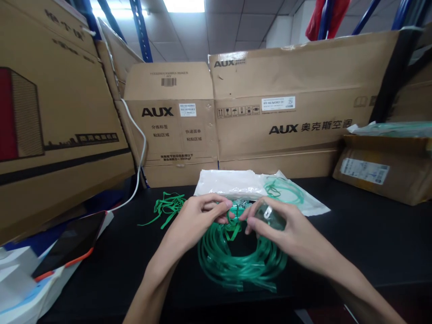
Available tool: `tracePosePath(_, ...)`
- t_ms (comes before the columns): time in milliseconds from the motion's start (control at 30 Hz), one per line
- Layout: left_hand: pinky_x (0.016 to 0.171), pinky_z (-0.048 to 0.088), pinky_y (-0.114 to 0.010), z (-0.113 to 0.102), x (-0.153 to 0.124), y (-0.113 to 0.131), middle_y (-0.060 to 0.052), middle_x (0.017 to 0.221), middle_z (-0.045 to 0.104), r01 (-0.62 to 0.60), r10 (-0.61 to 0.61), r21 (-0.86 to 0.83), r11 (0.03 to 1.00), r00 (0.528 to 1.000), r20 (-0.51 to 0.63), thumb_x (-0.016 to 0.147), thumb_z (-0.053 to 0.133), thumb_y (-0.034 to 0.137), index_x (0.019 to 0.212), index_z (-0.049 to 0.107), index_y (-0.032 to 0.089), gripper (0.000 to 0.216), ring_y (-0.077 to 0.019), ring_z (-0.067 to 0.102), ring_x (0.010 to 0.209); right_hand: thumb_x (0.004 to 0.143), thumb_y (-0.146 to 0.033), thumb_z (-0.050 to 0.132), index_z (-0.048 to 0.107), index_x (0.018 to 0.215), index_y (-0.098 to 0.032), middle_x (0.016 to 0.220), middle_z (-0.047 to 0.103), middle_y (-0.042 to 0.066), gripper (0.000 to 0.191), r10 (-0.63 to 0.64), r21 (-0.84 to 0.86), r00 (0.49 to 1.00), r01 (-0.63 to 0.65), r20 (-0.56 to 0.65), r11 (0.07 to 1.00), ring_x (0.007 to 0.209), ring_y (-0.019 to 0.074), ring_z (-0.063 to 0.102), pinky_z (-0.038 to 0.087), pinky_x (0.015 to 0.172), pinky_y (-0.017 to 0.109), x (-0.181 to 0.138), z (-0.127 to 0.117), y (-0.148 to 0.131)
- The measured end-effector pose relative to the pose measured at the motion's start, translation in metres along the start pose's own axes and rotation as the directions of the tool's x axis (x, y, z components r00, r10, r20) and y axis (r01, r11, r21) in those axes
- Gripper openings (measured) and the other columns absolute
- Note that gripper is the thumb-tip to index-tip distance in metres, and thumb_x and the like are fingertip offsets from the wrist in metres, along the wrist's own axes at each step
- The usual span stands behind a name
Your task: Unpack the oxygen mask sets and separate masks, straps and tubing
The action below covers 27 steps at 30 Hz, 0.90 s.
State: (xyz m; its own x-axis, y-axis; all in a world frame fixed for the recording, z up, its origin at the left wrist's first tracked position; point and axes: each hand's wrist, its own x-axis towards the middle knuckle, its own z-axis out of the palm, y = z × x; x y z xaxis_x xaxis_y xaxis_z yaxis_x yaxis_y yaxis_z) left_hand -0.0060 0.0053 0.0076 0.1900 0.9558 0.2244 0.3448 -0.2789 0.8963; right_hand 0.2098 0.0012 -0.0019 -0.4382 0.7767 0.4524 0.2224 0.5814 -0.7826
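In the palm of my right hand (286, 220) sits a clear green oxygen mask (274, 217) with a small metal nose clip, and the fingers curl round it. My left hand (207, 213) is closed in a pinch on a thin green elastic strap (232, 231), which hangs in a loop between the two hands. Fine detail at the fingertips is too small to make out. Directly below both hands lies a coil of clear green tubing (236, 267), its connector ends toward the front edge.
Loose green straps (170, 204) are heaped to the left. White plastic packages (226, 182) lie behind my hands. A phone (70, 240) rests on a power strip at left, with a white cable (143, 144). Large cartons (182, 130) wall the back; a smaller box (388, 166) stands right.
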Motion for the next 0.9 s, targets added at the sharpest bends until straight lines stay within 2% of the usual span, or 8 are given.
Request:
tracePosePath(67,0.078,0.059,-0.029,0.002,0.001,-0.002,-0.001,0.079,0.076,0.019,-0.019,-0.051,0.999,1.0,-0.016,0.088,0.068,0.045,0.091,0.074,0.021,0.025,-0.0189,0.074,0.076,0.09,-0.017,0.063,0.068,0.093,-0.026,0.096,0.073,-0.003,0.011,-0.038,-0.017,0.999,0.038,-0.004,0.999,0.094,0.0176,0.068,0.05,0.085,0.029,-0.001,0.008,0.001)
tracePosePath(200,0.075,0.06,-0.03,0.008,0.003,-0.003,0.001,0.072,0.074,0.037,-0.046,-0.111,0.993,0.996,-0.072,0.086,0.071,0.045,0.092,0.072,0.02,0.026,-0.019,0.075,0.07,0.082,-0.015,0.072,0.068,0.096,-0.025,0.101,0.071,-0.001,0.018,-0.153,-0.114,0.977,0.137,-0.147,0.984,0.098,0.0199,0.067,0.049,0.09,0.032,0.002,0.023,0.013)
tracePosePath(333,0.069,0.058,-0.026,0.011,0.004,-0.004,0.001,0.072,0.074,0.041,-0.046,-0.123,0.992,0.998,-0.041,0.087,0.071,0.045,0.092,0.071,0.02,0.025,-0.0172,0.074,0.068,0.084,-0.019,0.069,0.067,0.088,-0.023,0.087,0.071,0.0,0.006,-0.103,-0.124,0.967,0.076,-0.233,0.989,0.084,0.0199,0.067,0.05,0.077,0.033,0.003,0.031,0.02)
tracePosePath(433,0.07,0.057,-0.024,0.01,0.003,-0.004,0.001,0.075,0.075,0.044,-0.044,-0.121,0.992,0.999,0.003,0.089,0.07,0.044,0.092,0.07,0.02,0.024,-0.0157,0.074,0.07,0.084,-0.017,0.065,0.066,0.084,-0.022,0.081,0.07,-0.001,0.005,-0.058,-0.098,0.968,0.034,-0.243,0.995,0.076,0.019,0.065,0.05,0.071,0.031,0.003,0.032,0.019)
tracePosePath(600,0.067,0.054,-0.023,0.006,-0.002,0.0,0.002,0.075,0.073,-0.043,0.044,-0.022,0.999,0.996,0.072,0.091,0.068,0.043,0.098,0.069,0.023,0.021,-0.0154,0.07,0.074,0.081,-0.021,0.066,0.063,0.077,-0.021,0.078,0.066,0.0,0.005,0.05,0.049,0.972,-0.04,-0.23,0.998,0.075,0.0179,0.062,0.05,0.067,0.029,0.006,0.024,0.014)
tracePosePath(700,0.069,0.053,-0.025,0.002,-0.005,0.003,0.002,0.09,0.075,-0.106,0.098,0.117,0.987,0.992,0.075,0.094,0.064,0.044,0.099,0.07,0.026,0.02,-0.0164,0.067,0.08,0.08,-0.021,0.069,0.064,0.077,-0.02,0.074,0.063,-0.002,0.006,0.108,0.155,0.975,-0.078,-0.192,0.985,0.071,0.0155,0.059,0.048,0.068,0.028,0.008,0.018,0.014)
tracePosePath(800,0.069,0.05,-0.025,0.0,-0.009,0.008,0.003,0.097,0.073,-0.161,0.153,0.29,0.943,0.987,0.052,0.093,0.064,0.043,0.099,0.072,0.029,0.017,-0.0158,0.065,0.081,0.08,-0.023,0.073,0.065,0.079,-0.02,0.066,0.06,-0.005,0.008,0.177,0.309,0.975,-0.129,-0.133,0.942,0.063,0.013,0.055,0.045,0.063,0.027,0.009,0.016,0.017)
tracePosePath(900,0.073,0.049,-0.024,0.001,-0.014,0.013,0.005,0.104,0.07,-0.274,0.235,0.342,0.899,0.96,0.151,0.089,0.072,0.035,0.105,0.072,0.033,0.016,-0.0145,0.063,0.085,0.081,-0.029,0.076,0.066,0.081,-0.019,0.071,0.06,-0.004,0.014,0.223,0.453,0.972,-0.166,-0.076,0.876,0.062,0.0115,0.055,0.044,0.061,0.025,0.009,0.016,0.022)
